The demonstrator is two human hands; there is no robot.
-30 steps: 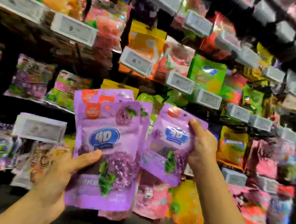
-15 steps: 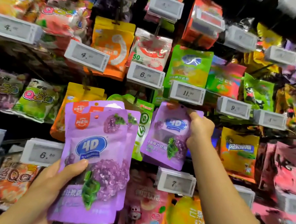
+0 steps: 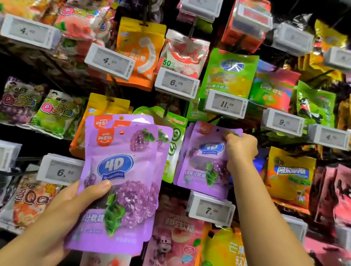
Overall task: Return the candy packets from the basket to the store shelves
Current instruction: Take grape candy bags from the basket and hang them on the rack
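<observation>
Left hand point(image 3: 65, 212) grips a stack of purple grape candy packets point(image 3: 120, 184), blue 4D logo, left of the 7.00 price tag point(image 3: 210, 211). Right hand point(image 3: 239, 150) pinches the top corner of another purple packet point(image 3: 205, 160) hanging just above that tag.

1. One head-worn wide-angle view faces the shelves point(image 3: 225, 104) straight on, close.
2. Both forearms enter from the lower edge; packets fill the frame, bending at its edges.
</observation>
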